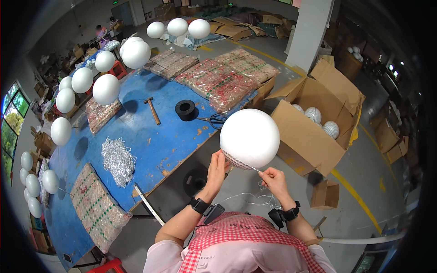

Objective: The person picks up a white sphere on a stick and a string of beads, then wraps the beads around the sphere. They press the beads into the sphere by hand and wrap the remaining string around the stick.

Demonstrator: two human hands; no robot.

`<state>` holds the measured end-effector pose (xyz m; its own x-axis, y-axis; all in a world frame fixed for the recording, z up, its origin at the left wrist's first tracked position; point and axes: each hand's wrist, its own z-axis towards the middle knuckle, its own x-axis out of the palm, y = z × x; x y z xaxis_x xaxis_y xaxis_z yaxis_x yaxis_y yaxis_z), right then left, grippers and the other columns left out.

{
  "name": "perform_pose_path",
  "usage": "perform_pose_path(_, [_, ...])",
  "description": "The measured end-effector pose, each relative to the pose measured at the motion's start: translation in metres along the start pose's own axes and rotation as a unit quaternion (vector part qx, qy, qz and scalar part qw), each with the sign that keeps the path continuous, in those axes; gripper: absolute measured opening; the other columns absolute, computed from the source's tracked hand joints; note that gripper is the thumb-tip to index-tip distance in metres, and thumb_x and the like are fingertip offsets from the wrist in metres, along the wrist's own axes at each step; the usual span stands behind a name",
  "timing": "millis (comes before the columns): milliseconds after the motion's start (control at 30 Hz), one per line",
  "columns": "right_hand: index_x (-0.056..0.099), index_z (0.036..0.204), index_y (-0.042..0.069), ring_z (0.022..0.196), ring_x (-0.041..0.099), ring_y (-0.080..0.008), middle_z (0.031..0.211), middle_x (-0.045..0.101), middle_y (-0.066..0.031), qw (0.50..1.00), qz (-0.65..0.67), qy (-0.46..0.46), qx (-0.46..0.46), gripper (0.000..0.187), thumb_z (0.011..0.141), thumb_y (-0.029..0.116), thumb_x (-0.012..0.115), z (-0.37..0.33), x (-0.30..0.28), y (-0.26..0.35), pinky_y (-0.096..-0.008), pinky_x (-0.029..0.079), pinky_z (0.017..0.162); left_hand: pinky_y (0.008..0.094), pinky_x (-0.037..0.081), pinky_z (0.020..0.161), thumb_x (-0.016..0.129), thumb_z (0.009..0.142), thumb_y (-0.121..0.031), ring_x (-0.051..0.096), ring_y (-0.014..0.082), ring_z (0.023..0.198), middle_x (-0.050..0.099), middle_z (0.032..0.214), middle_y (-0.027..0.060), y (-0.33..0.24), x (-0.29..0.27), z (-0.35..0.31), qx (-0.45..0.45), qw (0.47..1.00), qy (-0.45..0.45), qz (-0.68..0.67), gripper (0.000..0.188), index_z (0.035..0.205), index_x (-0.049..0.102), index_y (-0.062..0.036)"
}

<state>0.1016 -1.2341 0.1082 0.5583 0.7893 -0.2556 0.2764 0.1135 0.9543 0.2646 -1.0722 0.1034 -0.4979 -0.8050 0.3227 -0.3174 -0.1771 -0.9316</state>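
Note:
A large white ball (250, 134), probably foam, is in front of me beyond the table's near edge. Rows of a silver bead string (239, 164) run around its lower part. My left hand (217, 172) holds the ball at its lower left, fingers closed against the beaded rows. Between the thumb and fingers of my right hand (275, 183), the string is pinched just below the ball and pulled out to the right. Loose string (246, 194) hangs in loops beneath both hands. Whatever supports the ball from below is hidden.
On the blue table (159, 159) lie a silver bead pile (117, 161), hammer (153, 110), black tape roll (185, 110), scissors (216, 120) and bagged packs (98, 204). Several white balls (106, 89) stick out along its far side. An open carton (309, 136) with silver-wrapped balls (331, 129) stands right.

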Motion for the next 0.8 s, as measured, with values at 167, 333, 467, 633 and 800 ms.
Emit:
perform_pose_path(167, [0.061, 0.072, 0.002, 0.051, 0.053, -0.0044, 0.058, 0.06, -0.0005, 1.0, -0.02, 0.004, 0.005, 0.022, 0.084, 0.019, 0.068, -0.001, 0.002, 0.006, -0.0208, 0.041, 0.045, 0.0339, 0.046, 0.092, 0.072, 0.08, -0.037, 0.053, 0.0262, 0.112, 0.041, 0.134, 0.0238, 0.001, 0.01, -0.008, 0.079, 0.981, 0.038, 0.171, 0.092, 0.142, 0.016, 0.0015])
perform_pose_path(333, [0.062, 0.074, 0.002, 0.051, 0.051, -0.0028, 0.063, 0.061, 0.0005, 0.999, 0.009, 0.042, -0.011, 0.02, 0.083, 0.019, 0.069, -0.013, -0.021, 0.013, -0.0203, 0.04, 0.045, 0.0331, 0.044, 0.094, 0.075, 0.076, -0.039, 0.052, 0.0273, 0.116, 0.038, 0.136, 0.0271, 0.001, 0.007, -0.001, 0.046, 0.993, 0.048, 0.093, 0.106, 0.143, 0.006, 0.0054])
perform_pose_path(467, [0.062, 0.077, 0.002, 0.055, 0.051, -0.0021, 0.065, 0.061, 0.0017, 0.998, -0.01, 0.054, -0.021, 0.018, 0.081, 0.017, 0.07, -0.024, -0.051, 0.011, -0.0197, 0.039, 0.047, 0.0325, 0.043, 0.093, 0.072, 0.079, -0.041, 0.053, 0.0273, 0.114, 0.039, 0.136, 0.0275, 0.001, 0.003, -0.002, -0.008, 0.996, 0.012, 0.083, 0.102, 0.144, 0.008, 0.0038])
perform_pose_path(633, [0.062, 0.08, 0.001, 0.055, 0.051, -0.0024, 0.065, 0.061, 0.0006, 0.973, -0.189, 0.067, -0.116, 0.014, 0.085, 0.014, 0.064, -0.038, -0.07, 0.004, -0.0192, 0.037, 0.048, 0.0324, 0.043, 0.092, 0.066, 0.082, -0.046, 0.055, 0.0269, 0.111, 0.041, 0.133, 0.0301, 0.005, 0.005, -0.001, 0.007, 0.993, 0.002, 0.118, 0.095, 0.145, 0.012, 0.0008])
perform_pose_path(800, [0.061, 0.087, 0.001, 0.054, 0.05, -0.0033, 0.063, 0.061, -0.0026, 0.997, 0.065, 0.035, -0.011, 0.016, 0.092, 0.012, 0.052, -0.053, -0.073, 0.03, -0.0171, 0.035, 0.047, 0.0338, 0.042, 0.093, 0.061, 0.085, -0.046, 0.054, 0.0278, 0.112, 0.044, 0.13, 0.0288, -0.002, 0.009, -0.006, 0.022, 0.988, 0.005, 0.15, 0.092, 0.145, 0.009, 0.0005])
